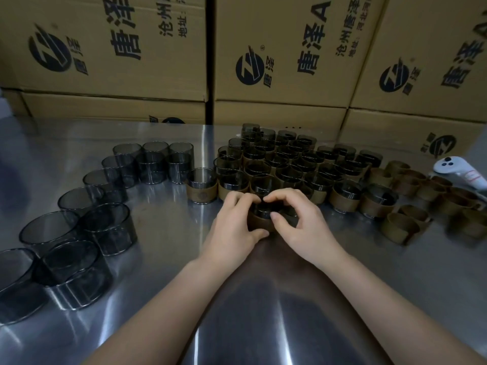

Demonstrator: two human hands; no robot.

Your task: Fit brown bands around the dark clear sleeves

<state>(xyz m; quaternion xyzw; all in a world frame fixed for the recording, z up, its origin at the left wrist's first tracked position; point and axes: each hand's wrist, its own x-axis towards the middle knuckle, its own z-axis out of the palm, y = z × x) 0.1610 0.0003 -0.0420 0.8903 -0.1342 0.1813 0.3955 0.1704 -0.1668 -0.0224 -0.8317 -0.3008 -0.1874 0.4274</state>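
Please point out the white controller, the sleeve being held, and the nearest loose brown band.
white controller (458,172): head view, white body below the buttons.
held sleeve (262,210): head view, dark upper wall between the fingers.
loose brown band (399,229): head view, its outer side.

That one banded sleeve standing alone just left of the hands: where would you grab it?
Probably round the brown band of the lone sleeve, from above or its free left: it stands upright, open end up, and the other banded sleeves crowd its right.
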